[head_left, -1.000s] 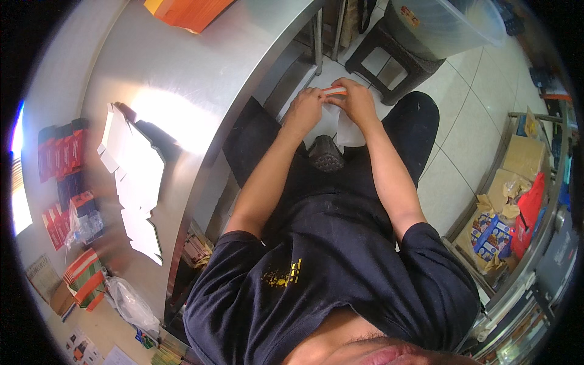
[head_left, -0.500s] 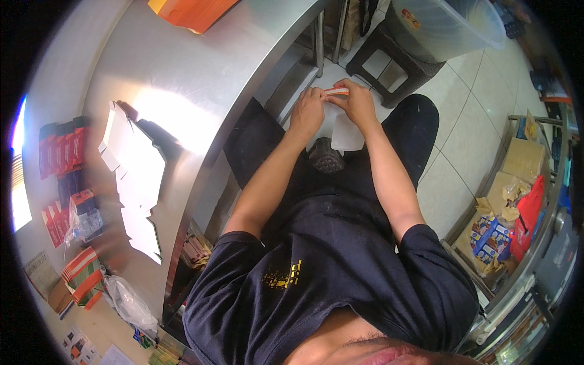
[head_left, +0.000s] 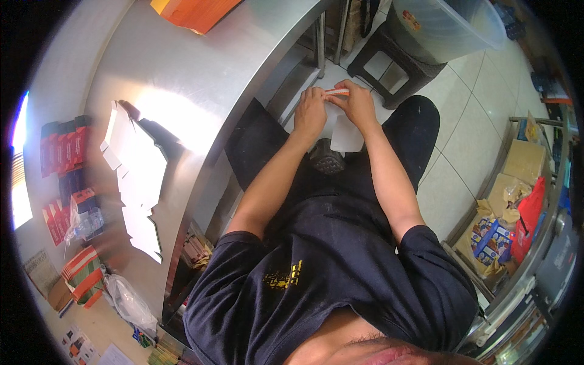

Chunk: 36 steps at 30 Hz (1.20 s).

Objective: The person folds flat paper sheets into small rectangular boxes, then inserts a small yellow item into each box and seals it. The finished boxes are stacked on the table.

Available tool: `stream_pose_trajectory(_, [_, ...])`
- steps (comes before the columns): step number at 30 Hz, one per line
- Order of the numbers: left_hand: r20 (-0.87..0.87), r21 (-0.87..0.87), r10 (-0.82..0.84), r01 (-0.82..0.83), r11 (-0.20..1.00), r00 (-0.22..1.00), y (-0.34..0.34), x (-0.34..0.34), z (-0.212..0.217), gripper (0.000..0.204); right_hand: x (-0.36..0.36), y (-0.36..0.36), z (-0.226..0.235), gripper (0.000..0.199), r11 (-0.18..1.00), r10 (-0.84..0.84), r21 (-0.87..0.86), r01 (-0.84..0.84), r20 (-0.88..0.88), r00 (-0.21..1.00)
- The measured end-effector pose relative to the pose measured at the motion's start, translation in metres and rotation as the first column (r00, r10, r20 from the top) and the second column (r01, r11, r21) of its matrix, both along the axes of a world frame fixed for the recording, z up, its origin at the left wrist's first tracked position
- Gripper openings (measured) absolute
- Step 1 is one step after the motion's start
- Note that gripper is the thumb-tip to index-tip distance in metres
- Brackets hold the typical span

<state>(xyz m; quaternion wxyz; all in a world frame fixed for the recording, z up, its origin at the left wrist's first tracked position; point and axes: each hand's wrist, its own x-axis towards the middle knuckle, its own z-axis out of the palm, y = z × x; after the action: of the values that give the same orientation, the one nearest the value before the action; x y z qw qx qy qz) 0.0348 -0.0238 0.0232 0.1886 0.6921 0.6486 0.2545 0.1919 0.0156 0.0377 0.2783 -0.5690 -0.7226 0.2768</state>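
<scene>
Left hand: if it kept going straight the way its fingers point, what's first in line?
The left hand already grips the white carton blank, fingers aimed up-picture. Beyond that, probably the steel table's leg, with the black stool off to the right; depth is unclear.

Both hands (head_left: pixel 334 109) grip white carton (head_left: pixel 347 131) over lap.

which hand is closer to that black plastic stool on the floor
Right. The right hand sits just beside the black stool, holding the white carton. The left hand grips the carton's other side, farther from the stool.
</scene>
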Motion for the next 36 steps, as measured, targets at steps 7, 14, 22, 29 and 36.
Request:
stream_pose_trajectory(7, [0.003, 0.010, 0.026, -0.026, 1.000, 1.000, 0.000, 0.004, -0.001, 0.015, -0.001, -0.001, -0.001, 0.041, 0.999, -0.013, 0.032, 0.013, 0.013, 1.000])
stream_pose_trajectory(14, [-0.008, 0.057, 0.038, -0.037, 0.998, 0.999, 0.001, 0.006, -0.006, 0.012, -0.002, -0.003, 0.003, 0.040, 0.999, -0.024, 0.025, 0.024, 0.016, 1.000])
stream_pose_trajectory(22, [0.000, 0.043, 0.202, -0.202, 0.978, 0.979, 0.018, -0.029, -0.030, 0.017, 0.012, -0.004, 0.016, 0.040, 0.995, -0.100, -0.011, 0.100, 0.010, 0.995])
stream_pose_trajectory(29, [0.338, 0.002, 0.143, -0.153, 0.988, 0.930, 0.016, -0.028, -0.026, 0.023, 0.011, -0.003, 0.022, 0.041, 0.990, -0.131, 0.034, 0.134, -0.078, 0.988])
stream_pose_trajectory(36, [0.502, -0.241, 0.299, -0.200, 0.950, 0.812, 0.023, -0.034, -0.026, 0.021, 0.012, -0.001, 0.016, 0.040, 0.982, -0.188, -0.062, 0.179, -0.227, 0.956])
